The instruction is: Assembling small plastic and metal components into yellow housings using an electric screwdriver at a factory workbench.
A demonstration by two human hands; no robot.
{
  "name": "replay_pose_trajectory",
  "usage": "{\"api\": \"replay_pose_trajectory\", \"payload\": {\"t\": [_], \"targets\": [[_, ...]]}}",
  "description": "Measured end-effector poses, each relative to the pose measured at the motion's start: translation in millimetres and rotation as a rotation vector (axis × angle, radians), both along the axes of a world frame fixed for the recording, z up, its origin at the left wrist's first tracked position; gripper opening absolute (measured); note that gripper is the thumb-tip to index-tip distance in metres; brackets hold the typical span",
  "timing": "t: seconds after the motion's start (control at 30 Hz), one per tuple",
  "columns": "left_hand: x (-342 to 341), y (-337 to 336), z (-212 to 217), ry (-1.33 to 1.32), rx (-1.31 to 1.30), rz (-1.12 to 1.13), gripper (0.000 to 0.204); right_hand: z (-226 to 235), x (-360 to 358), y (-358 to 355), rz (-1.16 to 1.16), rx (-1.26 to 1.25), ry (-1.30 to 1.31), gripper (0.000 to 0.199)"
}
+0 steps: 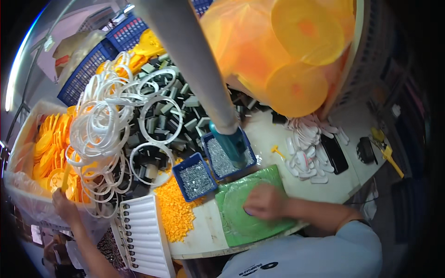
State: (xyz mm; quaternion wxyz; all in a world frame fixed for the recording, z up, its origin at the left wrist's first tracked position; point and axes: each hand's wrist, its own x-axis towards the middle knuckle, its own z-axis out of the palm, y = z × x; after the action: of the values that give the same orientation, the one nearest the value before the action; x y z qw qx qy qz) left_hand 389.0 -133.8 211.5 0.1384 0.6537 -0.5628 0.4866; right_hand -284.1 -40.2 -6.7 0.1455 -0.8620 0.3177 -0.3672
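My left hand (64,205) reaches out at the lower left to a lined box (28,139) packed with yellow discs (46,148). Its fingers close on the edge of one yellow disc (56,178) at the box's near end. My right hand (262,201) rests as a closed fist on a green mat (241,222) at the table's front edge; nothing shows clearly inside it. Just beyond this hand stand two small blue trays (194,178) (222,160) of tiny metal parts.
A tangle of white rings (109,120) lies over a pile of grey and black parts (171,116). Small yellow pieces (178,208) are heaped beside a white ribbed tray (146,234). A grey pole (194,60) ends in a teal tool (232,146). A bag of orange discs (282,46), white parts (303,148) and a black phone (334,153) sit to the right.
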Motion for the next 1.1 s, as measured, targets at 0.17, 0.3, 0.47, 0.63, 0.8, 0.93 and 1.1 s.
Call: {"api": "replay_pose_trajectory", "payload": {"t": [0.17, 0.3, 0.47, 0.63, 0.8, 0.93, 1.1], "targets": [[-53, 66, -4, 0.188, -0.035, -0.26, 0.022, 10, -54, -100, -0.489, -0.041, -0.173, 0.013], [-195, 126, -47, 0.256, 0.035, -0.428, 0.016, -16, -65, -183, -0.702, -0.042, -0.011, 0.033], [-337, 187, -122, 0.283, 0.55, -1.079, 0.007, -40, -71, -236, -0.806, 0.227, 0.284, 0.032], [-418, 209, -172, 0.378, 0.658, -1.259, 0.028, -13, -66, -213, -0.793, 0.264, 0.179, 0.035], [-466, 194, -184, 0.395, 0.961, -1.327, 0.041, 43, -65, -125, -0.684, 0.028, 0.051, 0.026], [-460, 187, -195, 0.516, 0.866, -1.392, 0.037, 58, -66, -54, -0.503, 0.103, 0.006, 0.017], [-412, 172, -197, 0.666, 0.814, -1.09, 0.036, 55, -60, 7, -0.226, 0.362, -0.03, 0.007]]}}
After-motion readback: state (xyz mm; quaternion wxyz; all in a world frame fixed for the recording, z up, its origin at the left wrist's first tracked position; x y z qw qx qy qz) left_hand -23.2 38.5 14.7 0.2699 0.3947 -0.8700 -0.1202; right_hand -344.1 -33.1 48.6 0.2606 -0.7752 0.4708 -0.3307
